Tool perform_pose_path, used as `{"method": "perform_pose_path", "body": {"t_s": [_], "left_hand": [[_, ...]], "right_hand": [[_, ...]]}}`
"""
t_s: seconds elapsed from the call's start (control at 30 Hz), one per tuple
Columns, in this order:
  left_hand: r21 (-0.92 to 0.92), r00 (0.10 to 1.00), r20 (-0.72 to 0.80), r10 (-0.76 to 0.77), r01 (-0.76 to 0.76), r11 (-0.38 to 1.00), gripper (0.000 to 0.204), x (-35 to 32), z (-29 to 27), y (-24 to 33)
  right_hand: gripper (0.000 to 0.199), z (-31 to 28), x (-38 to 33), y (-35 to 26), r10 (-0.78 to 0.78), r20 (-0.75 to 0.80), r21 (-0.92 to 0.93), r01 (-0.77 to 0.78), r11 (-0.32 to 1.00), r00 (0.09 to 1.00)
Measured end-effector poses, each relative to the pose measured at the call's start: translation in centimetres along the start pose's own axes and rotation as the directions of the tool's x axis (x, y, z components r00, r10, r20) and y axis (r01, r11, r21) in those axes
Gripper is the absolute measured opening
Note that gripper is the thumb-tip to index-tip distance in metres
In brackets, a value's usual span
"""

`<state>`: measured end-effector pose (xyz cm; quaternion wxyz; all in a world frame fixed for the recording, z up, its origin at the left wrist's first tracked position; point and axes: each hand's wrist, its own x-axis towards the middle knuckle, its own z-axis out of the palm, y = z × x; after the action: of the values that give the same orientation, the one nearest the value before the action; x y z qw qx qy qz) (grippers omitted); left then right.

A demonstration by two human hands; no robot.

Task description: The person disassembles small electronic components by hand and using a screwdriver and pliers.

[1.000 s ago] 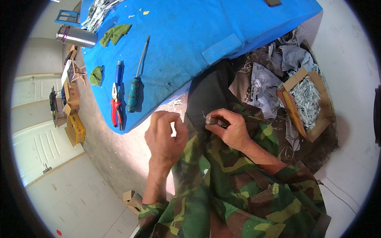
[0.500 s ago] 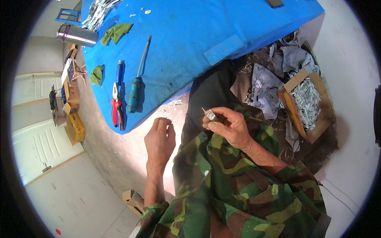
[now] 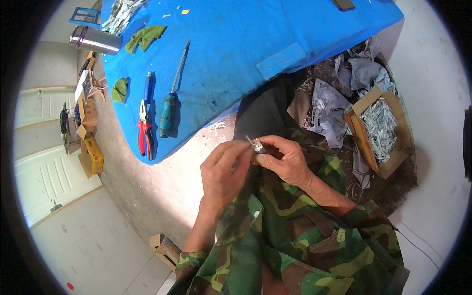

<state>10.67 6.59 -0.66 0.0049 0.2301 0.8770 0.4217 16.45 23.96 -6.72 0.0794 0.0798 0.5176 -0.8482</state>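
Note:
My right hand (image 3: pixel 290 160) is closed, pinching a small silvery metal part (image 3: pixel 258 147) between thumb and fingers above my lap. A thin pin juts up from the part. My left hand (image 3: pixel 223 172) has its fingertips pressed together at the part's left side, touching it or the pin; whatever lies between those fingertips is hidden. On the blue-covered table (image 3: pixel 216 54) lie red-handled pliers (image 3: pixel 143 135), a blue slim tool (image 3: pixel 148 87) touching or overlapping their jaws, and a screwdriver (image 3: pixel 168 110) with a teal handle.
Two green cloth pieces (image 3: pixel 145 38) and a steel flask (image 3: pixel 96 40) are at the table's left. A heap of metal strips (image 3: pixel 120 17) lies at the far left. To my right stands an open cardboard box (image 3: pixel 400 147) full of silvery strips, with plastic bags (image 3: pixel 327 108) beside it.
My left hand has moved right and up, from hanging apart to meeting the metal part at my right hand. My right hand has hardly moved.

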Motion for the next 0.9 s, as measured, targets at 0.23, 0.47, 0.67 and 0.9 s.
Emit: {"method": "perform_pose_path", "body": {"t_s": [0.23, 0.47, 0.67, 0.9], "left_hand": [[0.047, 0.996, 0.011, 0.084, -0.085, 0.995, 0.015, -0.2, 0.5, -0.8], [0.071, 0.996, 0.035, 0.087, -0.089, 0.993, 0.018, -0.1, 0.6, -0.8], [0.031, 0.989, 0.020, 0.144, -0.145, 0.989, 0.015, -0.1, 1.0, -1.7], [0.040, 0.990, -0.045, 0.132, -0.130, 0.991, 0.016, -0.5, 1.3, -1.9]], "right_hand": [[0.032, 0.1, -0.1, 0.2, 0.037, 0.029, 0.054, -0.039, 0.998, 0.999], [0.031, -0.2, -0.2, 0.1, 0.058, 0.052, -0.014, -0.058, 0.998, 0.997], [0.033, 0.0, 0.0, -0.7, 0.033, 0.083, -0.043, -0.029, 0.999, 0.996], [0.028, 0.3, -0.1, -1.4, 0.096, 0.155, -0.021, -0.094, 0.995, 0.983]]}}
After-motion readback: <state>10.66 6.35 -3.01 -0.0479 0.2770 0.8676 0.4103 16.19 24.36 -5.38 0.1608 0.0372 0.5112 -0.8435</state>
